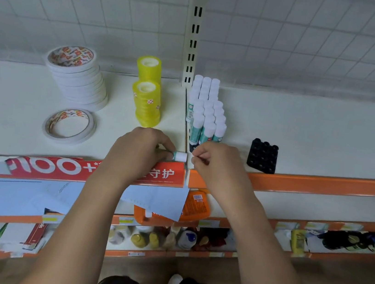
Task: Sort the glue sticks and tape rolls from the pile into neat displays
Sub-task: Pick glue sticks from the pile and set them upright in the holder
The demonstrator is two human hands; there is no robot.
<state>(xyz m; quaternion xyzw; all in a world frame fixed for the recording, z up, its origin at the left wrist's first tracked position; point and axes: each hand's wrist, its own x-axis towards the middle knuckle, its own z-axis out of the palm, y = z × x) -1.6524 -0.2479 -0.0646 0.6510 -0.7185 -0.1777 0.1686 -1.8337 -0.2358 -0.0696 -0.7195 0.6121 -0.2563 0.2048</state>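
Left hand (142,150) grips a glue stick (179,156), held sideways over the front edge of the shelf (316,126). Right hand (214,161) is just beside its cap, fingers curled; whether they pinch anything cannot be told. Behind stand rows of upright glue sticks (206,118). Yellow tape stacks (148,102) lie to the left.

Tall white tape stack (77,76): 1; low white tape pile (69,126): 1; yellow tape columns (147,102): 2; standing glue sticks (206,120): 3 per row, total not countable; loose glue stick (180,156): 1; black tray (263,155): 1
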